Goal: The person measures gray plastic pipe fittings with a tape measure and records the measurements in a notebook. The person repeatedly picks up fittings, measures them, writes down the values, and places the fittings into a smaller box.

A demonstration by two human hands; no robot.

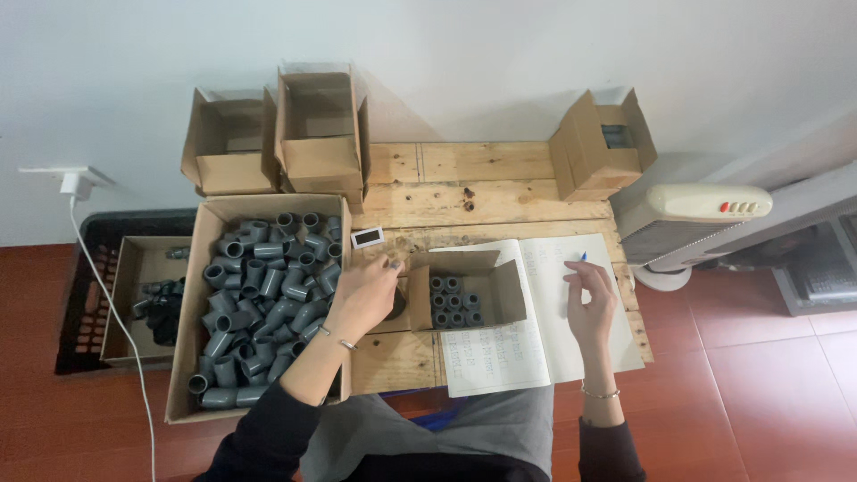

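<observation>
My left hand [361, 299] is closed around a dark grey pipe fitting [395, 307], between a large cardboard box [189, 357] full of grey pipe fittings [263, 303] and a small open cardboard box [500, 299]. The small box holds several grey fittings [453, 300] standing in rows. My right hand [591, 308] rests on an open notebook [527, 348] with handwritten columns and holds a blue pen [583, 257]. Everything sits on a wooden pallet table [473, 192].
Three open cardboard boxes stand at the back: two at left [228, 143] [321, 134], one at right [600, 147]. A black crate [89, 303] on the red floor holds a box of dark fittings [159, 308]. A white charger and cable [79, 186] hang left; a fan heater [692, 223] is on the right.
</observation>
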